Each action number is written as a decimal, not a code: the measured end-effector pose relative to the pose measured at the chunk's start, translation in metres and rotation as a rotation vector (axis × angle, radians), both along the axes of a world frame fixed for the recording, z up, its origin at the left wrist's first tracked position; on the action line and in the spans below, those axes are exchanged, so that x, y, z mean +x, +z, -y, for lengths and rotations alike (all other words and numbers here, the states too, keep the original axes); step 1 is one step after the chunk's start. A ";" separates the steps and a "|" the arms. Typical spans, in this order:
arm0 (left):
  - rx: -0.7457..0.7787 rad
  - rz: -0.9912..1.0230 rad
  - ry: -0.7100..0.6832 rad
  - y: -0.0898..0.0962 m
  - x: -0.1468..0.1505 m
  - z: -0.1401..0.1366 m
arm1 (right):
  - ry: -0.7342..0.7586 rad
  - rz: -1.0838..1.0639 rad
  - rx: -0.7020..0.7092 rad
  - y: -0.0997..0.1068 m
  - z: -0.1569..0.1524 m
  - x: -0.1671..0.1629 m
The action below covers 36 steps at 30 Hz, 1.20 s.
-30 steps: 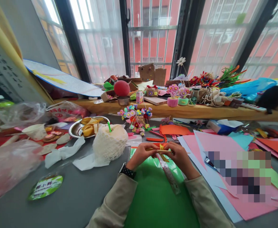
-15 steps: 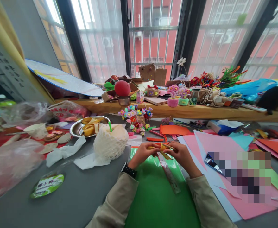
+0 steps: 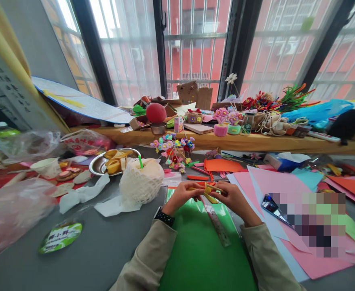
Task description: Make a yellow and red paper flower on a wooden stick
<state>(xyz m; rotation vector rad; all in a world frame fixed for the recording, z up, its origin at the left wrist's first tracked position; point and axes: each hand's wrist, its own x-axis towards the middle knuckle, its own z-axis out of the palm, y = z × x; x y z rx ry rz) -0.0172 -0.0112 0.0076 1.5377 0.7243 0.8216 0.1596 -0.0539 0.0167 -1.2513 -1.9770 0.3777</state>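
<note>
My left hand (image 3: pixel 185 197) and my right hand (image 3: pixel 232 201) meet over a green sheet (image 3: pixel 203 254), fingers closed in a pinch. Between them runs a thin, light-coloured stick (image 3: pixel 215 188), lying nearly level. A yellow paper strip (image 3: pixel 208 190) is wrapped around it, and a loose part hangs below. My left fingers pinch the strip on the left, while the right fingers grip the stick on the right. Under the hands a clear ruler (image 3: pixel 216 224) lies slanted on the green sheet. Fingertips partly hide the strip.
Left stand a netted coconut (image 3: pixel 141 180) with a green straw and a metal bowl (image 3: pixel 94 165) of peels. A phone (image 3: pixel 275 209) lies on pink paper (image 3: pixel 313 264) at right. Beyond the hands are orange paper (image 3: pixel 224 165) and small craft flowers (image 3: pixel 173 150).
The hands stay in nearly the same place, with the fingers shifting slightly around the yellow strip. My right forearm has moved a little to the right.
</note>
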 end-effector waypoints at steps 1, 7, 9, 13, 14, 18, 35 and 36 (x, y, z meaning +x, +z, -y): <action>0.017 -0.016 -0.014 -0.001 0.000 0.000 | 0.005 0.016 0.000 -0.001 0.000 0.000; 0.048 -0.073 -0.070 0.000 -0.005 -0.001 | -0.018 0.052 0.029 -0.007 -0.002 -0.001; 0.034 -0.035 -0.067 0.003 -0.005 -0.002 | -0.058 0.032 0.071 -0.009 -0.003 -0.003; -0.105 0.184 0.066 0.001 0.001 -0.002 | -0.203 -0.022 0.213 -0.011 -0.004 -0.007; -0.133 0.223 0.122 0.000 0.004 -0.002 | -0.240 -0.018 0.246 -0.012 -0.004 -0.009; -0.101 0.302 0.162 -0.007 0.014 0.002 | -0.341 0.049 0.315 -0.017 -0.004 -0.019; 0.116 0.093 0.342 -0.015 0.016 -0.001 | -0.197 0.089 0.194 -0.015 0.000 -0.023; 0.106 0.087 0.337 -0.016 0.015 -0.002 | -0.211 0.078 0.184 -0.013 0.000 -0.020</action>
